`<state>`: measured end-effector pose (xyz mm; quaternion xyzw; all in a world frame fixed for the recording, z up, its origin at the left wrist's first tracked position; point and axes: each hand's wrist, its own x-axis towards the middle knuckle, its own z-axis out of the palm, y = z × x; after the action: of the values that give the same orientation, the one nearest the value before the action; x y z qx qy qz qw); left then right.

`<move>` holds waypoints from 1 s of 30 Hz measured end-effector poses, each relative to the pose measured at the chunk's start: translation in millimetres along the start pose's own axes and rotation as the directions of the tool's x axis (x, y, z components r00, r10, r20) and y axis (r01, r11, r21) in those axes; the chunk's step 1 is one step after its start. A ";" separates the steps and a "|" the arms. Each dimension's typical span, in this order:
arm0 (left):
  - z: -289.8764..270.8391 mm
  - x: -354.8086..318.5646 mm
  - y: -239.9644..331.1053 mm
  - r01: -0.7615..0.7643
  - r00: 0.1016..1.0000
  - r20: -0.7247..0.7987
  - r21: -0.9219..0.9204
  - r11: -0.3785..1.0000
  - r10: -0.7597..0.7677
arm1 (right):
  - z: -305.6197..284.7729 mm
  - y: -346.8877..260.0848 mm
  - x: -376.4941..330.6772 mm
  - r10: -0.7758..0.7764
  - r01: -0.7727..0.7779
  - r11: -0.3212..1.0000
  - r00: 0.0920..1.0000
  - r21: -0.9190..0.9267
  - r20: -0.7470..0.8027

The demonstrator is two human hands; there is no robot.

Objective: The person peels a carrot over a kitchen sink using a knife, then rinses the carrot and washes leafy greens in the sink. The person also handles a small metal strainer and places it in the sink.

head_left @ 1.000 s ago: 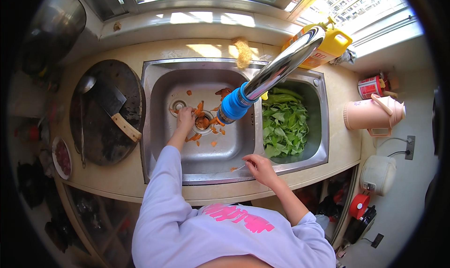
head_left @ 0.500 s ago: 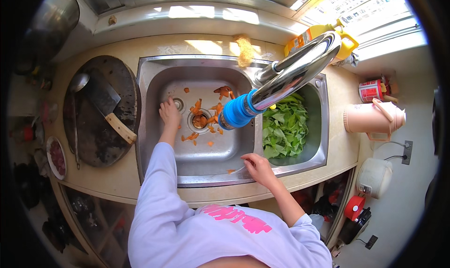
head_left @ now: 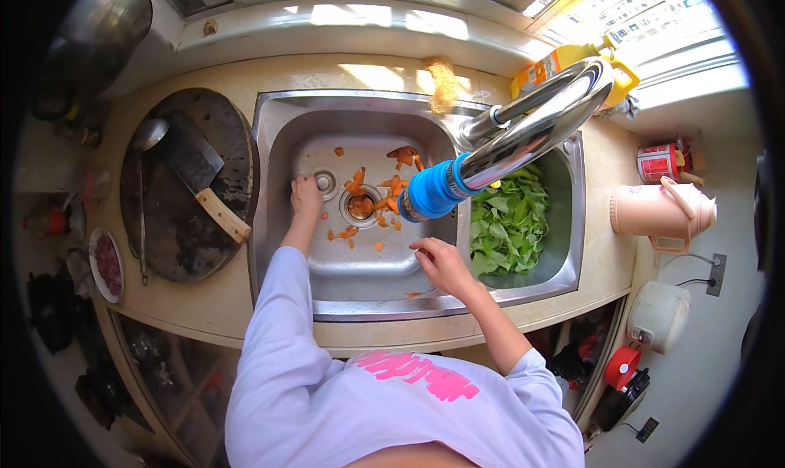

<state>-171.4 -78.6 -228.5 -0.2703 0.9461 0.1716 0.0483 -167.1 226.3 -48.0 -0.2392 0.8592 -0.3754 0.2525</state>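
My left hand (head_left: 306,196) reaches down into the larger sink basin (head_left: 360,259), by its left wall, fingers stretched out and partly hidden behind the hand. Right next to it lies a round metal drain strainer (head_left: 325,182). My right hand (head_left: 441,265) hovers over the basin's front right part, fingers apart and nothing visible in them. Orange-brown vegetable peels (head_left: 356,182) are scattered over the basin floor, many around and in the drain hole (head_left: 362,209). A single peel (head_left: 414,294) sits near the front rim, below my right hand.
A chrome faucet (head_left: 531,132) with a blue nozzle (head_left: 433,191) arches over the sink. Leafy greens (head_left: 509,227) fill part of the right basin. On the left, a cleaver (head_left: 192,161) and ladle (head_left: 150,134) lie on a round chopping board (head_left: 176,251). A pink thermos (head_left: 654,211) stands right.
My right hand has moved forward, from the front rim to over the larger basin. My left hand stays beside the strainer, its fingers closer together. The whole view has shifted slightly.
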 end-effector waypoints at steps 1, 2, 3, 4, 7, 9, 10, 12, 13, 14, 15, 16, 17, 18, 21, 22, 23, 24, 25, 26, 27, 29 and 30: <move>-0.6 -0.5 -1.5 -0.008 1.000 0.005 -0.005 1.000 0.008 | -0.5 -1.0 2.6 -0.003 0.003 1.000 1.000 -0.002 0.003; -0.1 -1.2 -2.9 -0.018 1.000 0.012 -0.012 1.000 0.019 | -1.3 -2.4 4.2 -0.003 0.003 1.000 1.000 -0.004 0.005; 0.1 -1.6 -4.1 -0.029 0.999 0.020 -0.018 0.999 0.030 | -1.3 -2.9 5.0 -0.002 0.002 1.000 1.000 -0.006 0.007; 0.3 0.2 -5.5 -0.017 1.000 0.022 -0.037 0.999 0.018 | -0.5 -2.2 5.2 0.003 -0.003 1.000 1.000 0.001 0.003; 5.8 7.7 -12.9 0.036 0.999 0.024 -0.087 0.996 -0.034 | 1.3 -1.9 5.1 0.012 -0.012 1.000 1.000 0.013 0.007; 7.6 9.2 -13.2 0.073 0.997 0.026 -0.108 0.992 -0.070 | 3.0 -2.0 4.7 0.022 -0.023 1.000 1.000 0.017 0.013; 8.6 9.3 -13.3 0.082 0.997 0.021 -0.110 0.991 -0.080 | 3.3 -1.9 5.0 0.017 -0.017 1.000 1.000 0.008 0.020; 8.9 8.9 -10.5 0.096 0.995 0.013 -0.112 0.989 -0.096 | 3.4 -1.4 5.8 0.009 -0.009 1.000 0.999 -0.009 0.031; 9.1 6.8 -9.6 0.065 0.998 0.032 -0.153 0.986 -0.061 | 4.5 -1.4 6.1 0.009 -0.009 1.000 0.999 -0.005 0.032; 7.0 3.5 -5.6 0.034 0.998 0.050 -0.195 0.980 -0.025 | 5.0 -0.9 6.6 0.009 -0.009 1.000 0.999 -0.004 0.032; 5.1 0.3 -0.6 0.004 0.998 0.066 -0.238 0.971 0.012 | 5.7 -0.3 7.0 0.009 -0.009 1.000 0.999 -0.002 0.033; 6.1 -1.9 4.7 -0.020 0.981 0.176 -0.349 0.937 0.087 | 6.6 0.4 7.3 0.005 -0.005 1.000 1.000 -0.001 0.030; 8.5 -4.0 8.8 -0.028 0.947 0.272 -0.458 0.888 0.170 | 7.8 1.0 7.6 -0.002 0.002 1.000 1.000 -0.002 0.028; 10.2 -5.0 11.7 -0.020 0.898 0.353 -0.561 0.828 0.261 | 9.1 1.7 8.2 -0.008 0.008 1.000 1.000 -0.002 0.027; 15.1 4.2 20.8 -0.194 0.939 0.163 -0.476 0.858 0.303 | 12.1 5.7 12.0 -0.023 0.027 0.999 0.997 -0.043 0.077; 15.8 9.2 22.0 -0.188 0.957 0.124 -0.429 0.883 0.264 | 12.7 6.4 16.8 0.038 -0.034 0.999 0.989 -0.031 0.140; 15.0 15.5 25.7 -0.185 0.969 0.083 -0.383 0.905 0.233 | 12.6 7.6 24.2 0.102 -0.100 0.995 0.975 -0.022 0.198; 15.2 20.0 28.6 -0.178 0.979 0.038 -0.336 0.925 0.202 | 12.1 8.8 32.9 0.162 -0.163 0.986 0.953 -0.016 0.255; 16.4 21.8 32.2 -0.176 0.981 0.023 -0.342 0.923 0.195 | 14.6 14.7 42.1 0.176 -0.186 0.982 0.952 0.016 0.250; 18.4 24.2 34.0 -0.171 0.983 0.005 -0.346 0.922 0.185 | 19.9 24.8 53.9 0.185 -0.203 0.978 0.951 0.049 0.247; 19.7 27.1 35.8 -0.167 0.985 -0.012 -0.349 0.922 0.174 | 23.4 32.0 66.3 0.194 -0.220 0.972 0.950 0.084 0.245; 23.4 33.7 39.0 -0.155 0.986 0.005 -0.350 0.924 0.168 | 26.4 44.7 91.0 0.035 -0.039 0.998 0.995 0.044 0.098; 26.1 36.3 38.8 -0.147 0.987 0.015 -0.351 0.925 0.163 | 23.8 47.6 105.9 0.029 -0.034 0.996 0.997 0.087 0.065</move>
<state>-222.7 -56.6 -248.0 -0.1952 0.9179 0.3455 0.0065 -243.4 178.9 -125.4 -0.2259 0.8370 -0.4011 0.2958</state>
